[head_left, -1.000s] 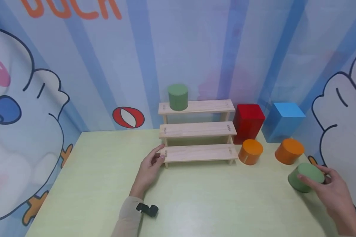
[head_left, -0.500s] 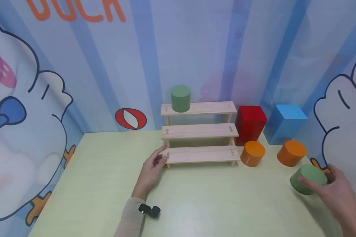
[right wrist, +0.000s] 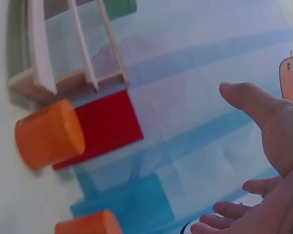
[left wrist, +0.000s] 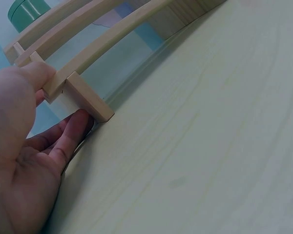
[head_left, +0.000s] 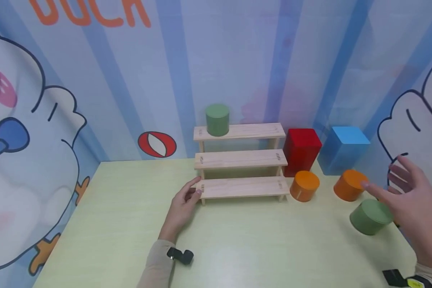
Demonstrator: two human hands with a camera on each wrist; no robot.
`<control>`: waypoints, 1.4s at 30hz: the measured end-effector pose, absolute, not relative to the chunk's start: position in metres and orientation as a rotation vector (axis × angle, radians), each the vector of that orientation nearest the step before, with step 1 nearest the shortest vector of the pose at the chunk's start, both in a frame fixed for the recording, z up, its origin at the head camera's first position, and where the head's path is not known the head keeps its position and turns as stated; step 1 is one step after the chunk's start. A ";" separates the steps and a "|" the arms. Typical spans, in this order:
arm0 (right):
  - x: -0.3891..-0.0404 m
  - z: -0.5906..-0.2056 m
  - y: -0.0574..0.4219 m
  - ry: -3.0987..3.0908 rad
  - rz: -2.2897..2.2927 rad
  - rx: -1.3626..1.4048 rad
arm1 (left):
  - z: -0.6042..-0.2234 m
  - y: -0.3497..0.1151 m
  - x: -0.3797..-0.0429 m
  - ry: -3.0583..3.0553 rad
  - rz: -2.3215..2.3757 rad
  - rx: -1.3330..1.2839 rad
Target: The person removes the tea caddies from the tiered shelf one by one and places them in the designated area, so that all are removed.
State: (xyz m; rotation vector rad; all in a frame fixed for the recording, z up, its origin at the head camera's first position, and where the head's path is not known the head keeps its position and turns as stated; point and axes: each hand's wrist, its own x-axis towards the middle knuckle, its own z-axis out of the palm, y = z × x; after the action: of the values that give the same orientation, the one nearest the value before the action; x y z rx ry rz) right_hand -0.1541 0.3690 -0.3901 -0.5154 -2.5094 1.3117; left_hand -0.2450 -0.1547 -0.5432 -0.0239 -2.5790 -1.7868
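Note:
At the left end of a three-tier wooden step shelf [head_left: 241,159], my left hand [head_left: 181,206] holds the lowest tier. In the left wrist view its thumb [left wrist: 39,73] lies on the board's end while the fingers are by the leg below. My right hand [head_left: 414,200] is raised with spread fingers, holding nothing, over the right side of the table. Partly behind it stands a green cylinder [head_left: 369,218] on the table. A second green cylinder [head_left: 217,120] sits on the top tier, toward its left end.
Right of the shelf stand a red block [head_left: 302,150] and a blue block [head_left: 343,150], close to the back wall. Two orange cylinders [head_left: 304,186] are in front of them. A printed cloth wall [head_left: 223,60] encloses the table [head_left: 259,240] at the back and sides.
My right hand has let go of the green cylinder, opened its fingers and lifted up. The cylinder stays on the table at the right. My left hand keeps its place at the shelf.

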 end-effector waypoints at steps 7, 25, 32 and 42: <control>-0.179 -0.354 0.337 -2.457 1.329 -0.277 | -0.544 -0.154 -0.246 -2.584 -1.778 -0.031; -0.273 -0.292 0.223 -2.385 1.601 0.215 | -0.545 -0.159 -0.246 -2.558 -1.805 -0.071; -0.300 -0.290 0.182 -2.358 1.717 0.344 | -0.543 -0.159 -0.245 -2.536 -1.830 -0.062; -0.330 -0.299 0.147 -2.376 1.773 0.402 | -0.544 -0.159 -0.244 -2.524 -1.826 -0.096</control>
State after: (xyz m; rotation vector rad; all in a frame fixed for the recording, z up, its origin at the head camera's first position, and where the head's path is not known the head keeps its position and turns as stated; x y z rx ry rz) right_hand -0.3296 0.1467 -0.2988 0.4018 -2.3762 1.7726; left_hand -0.2439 -0.1594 -0.5438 -0.0964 -2.5238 -1.8259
